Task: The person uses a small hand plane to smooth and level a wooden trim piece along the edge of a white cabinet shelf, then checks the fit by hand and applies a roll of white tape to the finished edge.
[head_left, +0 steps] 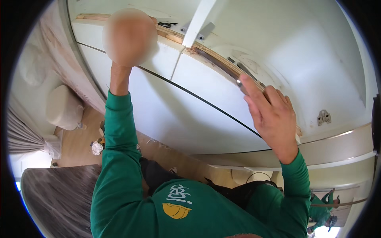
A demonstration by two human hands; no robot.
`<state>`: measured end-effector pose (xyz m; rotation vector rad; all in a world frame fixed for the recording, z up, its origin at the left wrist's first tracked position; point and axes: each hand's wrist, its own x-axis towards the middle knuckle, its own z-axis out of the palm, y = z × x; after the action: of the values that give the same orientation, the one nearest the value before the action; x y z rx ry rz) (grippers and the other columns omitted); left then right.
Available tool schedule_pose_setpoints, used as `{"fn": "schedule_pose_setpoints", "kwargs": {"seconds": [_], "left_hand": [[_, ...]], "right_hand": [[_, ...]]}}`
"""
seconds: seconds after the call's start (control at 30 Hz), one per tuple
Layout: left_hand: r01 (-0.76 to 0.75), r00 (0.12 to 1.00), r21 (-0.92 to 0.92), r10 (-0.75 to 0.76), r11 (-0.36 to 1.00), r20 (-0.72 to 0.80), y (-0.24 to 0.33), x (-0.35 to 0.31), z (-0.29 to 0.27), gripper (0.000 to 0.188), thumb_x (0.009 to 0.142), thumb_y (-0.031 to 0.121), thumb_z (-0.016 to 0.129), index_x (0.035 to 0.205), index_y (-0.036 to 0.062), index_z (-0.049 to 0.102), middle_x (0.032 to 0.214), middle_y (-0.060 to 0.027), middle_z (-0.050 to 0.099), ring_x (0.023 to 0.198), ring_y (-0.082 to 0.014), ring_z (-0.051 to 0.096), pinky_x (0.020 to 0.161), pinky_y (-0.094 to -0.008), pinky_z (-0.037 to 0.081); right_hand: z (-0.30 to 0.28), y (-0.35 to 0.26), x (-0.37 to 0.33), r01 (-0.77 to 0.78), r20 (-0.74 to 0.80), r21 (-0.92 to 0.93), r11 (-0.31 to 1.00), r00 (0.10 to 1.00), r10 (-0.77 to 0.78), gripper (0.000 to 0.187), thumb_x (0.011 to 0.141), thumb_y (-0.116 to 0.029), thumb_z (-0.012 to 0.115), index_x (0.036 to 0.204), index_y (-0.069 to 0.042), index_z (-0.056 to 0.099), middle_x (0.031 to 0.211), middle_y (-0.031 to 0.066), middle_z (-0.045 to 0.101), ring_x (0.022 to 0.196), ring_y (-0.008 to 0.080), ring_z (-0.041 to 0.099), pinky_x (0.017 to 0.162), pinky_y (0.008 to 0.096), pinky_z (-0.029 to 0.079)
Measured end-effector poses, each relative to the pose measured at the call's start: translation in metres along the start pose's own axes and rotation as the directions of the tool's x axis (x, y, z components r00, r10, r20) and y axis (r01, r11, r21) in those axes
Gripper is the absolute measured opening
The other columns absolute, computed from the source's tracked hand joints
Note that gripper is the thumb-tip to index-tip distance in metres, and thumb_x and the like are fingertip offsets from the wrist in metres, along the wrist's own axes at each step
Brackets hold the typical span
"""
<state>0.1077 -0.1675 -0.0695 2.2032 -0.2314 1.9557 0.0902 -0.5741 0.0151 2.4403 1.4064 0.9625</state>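
A white cabinet (186, 99) spans the view in front of me, its interior open behind a raw wooden edge (170, 35). My left hand (130, 37) is over the left part of that edge. It is blurred, so its fingers and anything in them cannot be made out. My right hand (274, 119) rests at the right part of the edge, index finger stretched along it, the other fingers curled. A small shiny metal piece (239, 82) shows by its fingertips, at the end of a long dark strip (216, 62). Whatever the palm holds is hidden.
An upright white divider (197, 23) splits the cabinet. A metal hinge plate (324, 117) is on the inner wall, and a small black item (166, 24) lies inside. Behind me are a plastic-wrapped seat (65, 107), a curtain (24, 131) and a dark covered surface (59, 198).
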Motion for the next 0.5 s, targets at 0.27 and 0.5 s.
{"fn": "schedule_pose_setpoints", "kwargs": {"seconds": [0.27,0.5], "left_hand": [[-0.013,0.999,0.022,0.013,1.0,-0.038,-0.004,-0.001,0.0,0.04,0.111,0.022,0.052,0.088,0.0094,0.082,0.087,-0.0057,0.08,0.085,-0.0304,0.073,0.092,-0.044,0.057],[0.029,0.999,-0.015,-0.03,0.999,-0.016,0.002,0.0,0.002,0.042,0.112,0.024,0.05,0.088,0.0091,0.082,0.082,-0.0051,0.077,0.081,-0.0305,0.071,0.093,-0.0451,0.057]], "right_hand": [[-0.01,-0.002,-0.028,-0.076,0.032,0.01,0.997,0.997,0.075,0.064,0.102,-0.025,0.083,0.163,-0.032,0.066,0.087,0.0015,0.05,0.076,0.0221,0.058,0.065,0.0414,0.045],[-0.01,-0.002,-0.026,-0.087,0.05,0.02,0.996,0.995,0.086,0.065,0.1,-0.025,0.084,0.163,-0.032,0.066,0.086,0.0009,0.05,0.076,0.0211,0.057,0.065,0.0409,0.045]]}}
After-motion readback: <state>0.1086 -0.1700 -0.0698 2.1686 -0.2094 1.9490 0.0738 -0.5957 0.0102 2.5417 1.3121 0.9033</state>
